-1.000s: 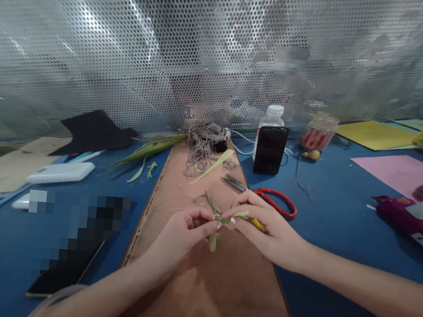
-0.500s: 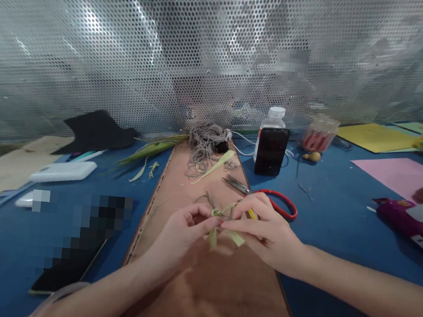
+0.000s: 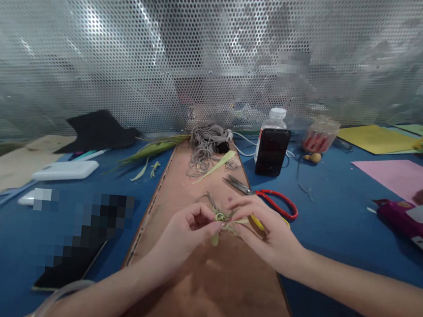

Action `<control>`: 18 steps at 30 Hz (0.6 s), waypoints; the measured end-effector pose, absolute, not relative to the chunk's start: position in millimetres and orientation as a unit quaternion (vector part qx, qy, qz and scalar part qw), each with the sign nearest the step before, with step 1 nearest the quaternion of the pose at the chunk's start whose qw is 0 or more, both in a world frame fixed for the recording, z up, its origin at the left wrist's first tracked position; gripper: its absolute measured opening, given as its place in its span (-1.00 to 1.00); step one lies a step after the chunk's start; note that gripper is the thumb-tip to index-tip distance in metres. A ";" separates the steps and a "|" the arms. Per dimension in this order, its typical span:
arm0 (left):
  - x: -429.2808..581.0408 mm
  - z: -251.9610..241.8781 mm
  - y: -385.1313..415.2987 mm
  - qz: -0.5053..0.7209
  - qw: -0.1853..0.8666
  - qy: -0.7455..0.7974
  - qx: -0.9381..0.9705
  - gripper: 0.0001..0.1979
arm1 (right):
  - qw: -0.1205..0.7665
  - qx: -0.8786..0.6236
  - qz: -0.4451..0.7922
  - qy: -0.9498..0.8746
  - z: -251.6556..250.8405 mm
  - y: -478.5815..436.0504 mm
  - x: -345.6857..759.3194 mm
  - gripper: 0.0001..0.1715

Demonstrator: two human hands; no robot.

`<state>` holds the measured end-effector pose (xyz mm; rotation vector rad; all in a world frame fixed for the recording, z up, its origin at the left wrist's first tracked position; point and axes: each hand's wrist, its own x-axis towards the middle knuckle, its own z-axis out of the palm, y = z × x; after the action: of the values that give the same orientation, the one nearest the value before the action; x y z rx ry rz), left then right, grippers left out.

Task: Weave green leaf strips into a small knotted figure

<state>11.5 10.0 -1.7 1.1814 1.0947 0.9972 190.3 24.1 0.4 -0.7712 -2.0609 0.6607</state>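
The left hand pinches a small, knotted bundle of pale green leaf strips between thumb and forefinger; the bundle sits right at those fingertips, above a long brown board. The right hand is just beside it, thumb and forefinger parted more than half a second ago; a loose pale strip that hung below the right fingers then now runs sideways between them, though whether they clamp it I cannot tell. A tiny pinkish round dot now shows just beyond the fingers.

Past the right hand lie metal scissors with red and yellow handles, then a tangled heap of grey cord. Farther right, a white-capped plastic bottle stands behind an upright black phone, its contents unclear; a clear plastic tub holds red pieces.
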 end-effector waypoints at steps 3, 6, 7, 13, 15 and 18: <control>10.0 -2.9 10.1 0.413 0.569 0.478 0.527 -0.84 | 0.376 -0.365 0.346 -0.779 -1.5 23.8 188.6 -0.92; 9.2 -3.9 10.9 0.422 0.549 0.481 0.537 -0.87 | 0.367 -0.400 0.375 -0.751 -2.8 23.7 186.9 -0.92; 9.2 -4.3 11.2 0.426 0.545 0.481 0.538 -0.87 | 0.372 -0.402 0.383 -0.744 -3.0 23.9 186.4 -0.93; 10.4 -8.3 11.6 0.425 0.548 0.488 0.530 -0.85 | 0.382 -0.429 0.407 -0.710 -3.7 28.8 183.5 -0.91; 10.4 -10.4 11.4 0.429 0.544 0.482 0.536 -0.85 | 0.360 -0.430 0.406 -0.722 -3.8 30.4 183.0 -0.87; 10.5 -12.4 11.5 0.432 0.531 0.481 0.548 -0.87 | 0.333 -0.426 0.398 -0.741 -3.4 30.9 182.9 -0.82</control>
<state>10.5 11.5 -12.4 1.3064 1.1470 1.0310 182.9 30.9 -3.4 -1.1123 -1.9344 1.0403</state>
